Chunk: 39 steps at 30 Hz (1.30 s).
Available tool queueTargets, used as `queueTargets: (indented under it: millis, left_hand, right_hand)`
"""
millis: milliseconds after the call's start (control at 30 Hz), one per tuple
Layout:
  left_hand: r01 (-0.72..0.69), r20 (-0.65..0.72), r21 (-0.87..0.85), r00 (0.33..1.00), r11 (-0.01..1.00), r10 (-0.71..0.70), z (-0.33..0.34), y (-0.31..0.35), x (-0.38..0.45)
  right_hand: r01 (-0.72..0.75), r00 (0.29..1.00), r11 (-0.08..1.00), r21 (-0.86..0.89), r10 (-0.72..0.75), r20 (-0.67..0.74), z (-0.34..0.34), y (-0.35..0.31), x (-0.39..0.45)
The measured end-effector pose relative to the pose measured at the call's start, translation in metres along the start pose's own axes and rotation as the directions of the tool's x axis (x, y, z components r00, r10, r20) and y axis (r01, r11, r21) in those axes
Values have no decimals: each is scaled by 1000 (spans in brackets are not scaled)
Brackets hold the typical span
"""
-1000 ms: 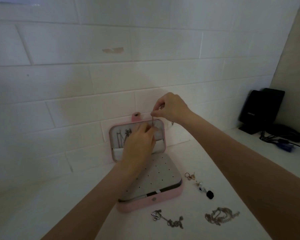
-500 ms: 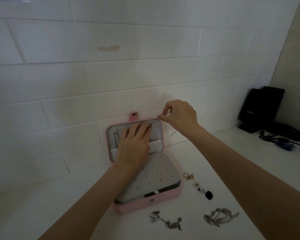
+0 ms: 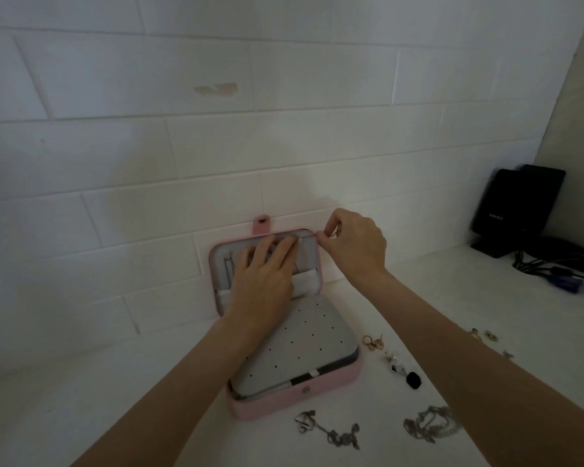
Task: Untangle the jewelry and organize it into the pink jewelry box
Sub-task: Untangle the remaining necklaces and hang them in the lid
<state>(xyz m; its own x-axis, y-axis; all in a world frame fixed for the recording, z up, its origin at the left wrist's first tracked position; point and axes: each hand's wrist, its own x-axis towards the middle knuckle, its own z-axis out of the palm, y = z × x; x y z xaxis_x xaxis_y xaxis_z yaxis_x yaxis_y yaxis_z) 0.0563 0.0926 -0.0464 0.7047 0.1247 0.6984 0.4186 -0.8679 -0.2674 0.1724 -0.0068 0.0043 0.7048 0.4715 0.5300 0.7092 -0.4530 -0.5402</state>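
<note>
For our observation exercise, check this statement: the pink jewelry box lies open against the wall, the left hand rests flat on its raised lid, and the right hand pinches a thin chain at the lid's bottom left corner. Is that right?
Not quite. The head view shows the right hand pinching the thin chain at the top right corner of the lid, not the bottom left. The rest holds: the pink jewelry box lies open against the wall and the left hand rests flat on its raised lid.

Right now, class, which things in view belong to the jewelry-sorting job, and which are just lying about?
Belong:
pink jewelry box
thin chain pinched by right hand
left hand pressing on lid
tangled necklaces
earrings

Lying about:
black speaker
cables
</note>
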Motion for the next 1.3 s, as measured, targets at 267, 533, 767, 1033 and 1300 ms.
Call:
queueTargets:
  millis: [267, 533, 767, 1033, 1300]
  left_hand:
    - [-43, -90, -54, 995, 998, 38, 3, 7, -1]
    - [150, -142, -360, 967, 921, -213, -14, 3, 3]
    - [206, 105, -485, 979, 850, -177, -13, 14, 14]
    - [443, 59, -634, 845, 634, -532, -14, 18, 19]
    - [315, -140, -376, 910, 871, -390, -3, 10, 29]
  right_hand:
    - [-58, 998, 994, 97, 56, 24, 13, 12, -19]
    - [145, 980, 989, -6, -143, 138, 6, 17, -30]
    - [283, 932, 955, 84, -295, 212, -2, 6, -25]
    - [27, 983, 937, 349, -88, 160, 4, -5, -1]
    - [-148, 985, 955, 258, 121, 120, 13, -13, 3]
